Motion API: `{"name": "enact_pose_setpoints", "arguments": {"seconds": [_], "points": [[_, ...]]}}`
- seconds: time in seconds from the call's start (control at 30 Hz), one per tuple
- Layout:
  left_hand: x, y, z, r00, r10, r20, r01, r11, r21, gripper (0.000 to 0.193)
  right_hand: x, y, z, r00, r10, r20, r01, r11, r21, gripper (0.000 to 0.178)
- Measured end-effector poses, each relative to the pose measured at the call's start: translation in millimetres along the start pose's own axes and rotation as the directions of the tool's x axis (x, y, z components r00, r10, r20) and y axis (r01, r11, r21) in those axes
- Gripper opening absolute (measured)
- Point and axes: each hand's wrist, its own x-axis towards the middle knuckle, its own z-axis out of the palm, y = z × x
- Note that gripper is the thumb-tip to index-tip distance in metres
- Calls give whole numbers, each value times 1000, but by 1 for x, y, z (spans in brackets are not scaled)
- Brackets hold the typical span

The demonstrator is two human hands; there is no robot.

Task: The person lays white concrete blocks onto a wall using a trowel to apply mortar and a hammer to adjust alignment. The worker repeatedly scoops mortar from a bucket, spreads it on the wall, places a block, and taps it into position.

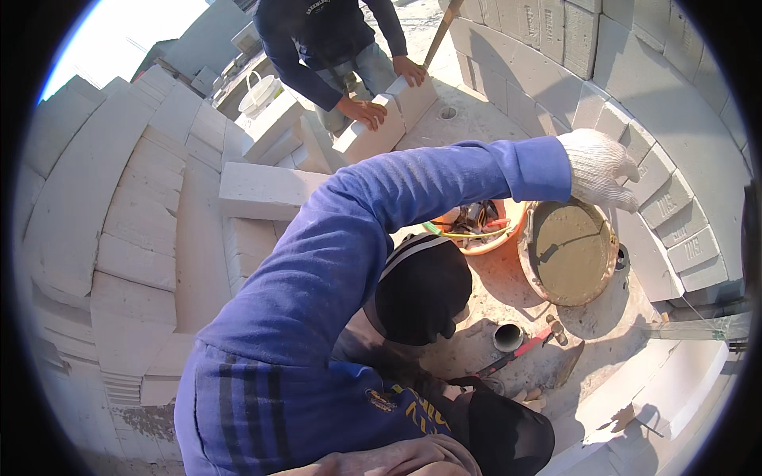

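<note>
The fingers (623,186) of the left hand (597,165), in a white knit glove, are lying released and slightly spread on a white block (665,200) of the curved wall (675,103) at two o'clock, grasping nothing; the right hand is not showing, so its state cannot be told. Just below the glove, at three o'clock, a bucket of grey mortar (567,254) is standing on the floor (508,289), touching an orange tub of tools (476,226) at its nine o'clock. At twelve o'clock another person's bare hands (363,111) are gripping a white block (381,131).
</note>
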Motion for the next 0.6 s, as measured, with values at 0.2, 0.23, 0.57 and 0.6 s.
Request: {"name": "enact_pose_setpoints", "arguments": {"seconds": [0.2,0.23,0.57,0.6], "points": [[-243,-304,-53,441,-716,-541,540,693,-478,72,1,19,-12,994,30,109,-20,995,-96,47],[-299,-360,-61,168,-755,-634,455,630,-630,79,-2,18,-11,987,31,160,-13,994,-110,47],[-351,-551,-48,-482,-755,-445,98,459,-883,75,-23,-2,-24,978,94,-188,-108,992,-66,37],[-297,-525,-45,-327,-758,-565,159,545,-823,73,-26,-14,-20,979,86,-186,-96,994,-44,36]]}}
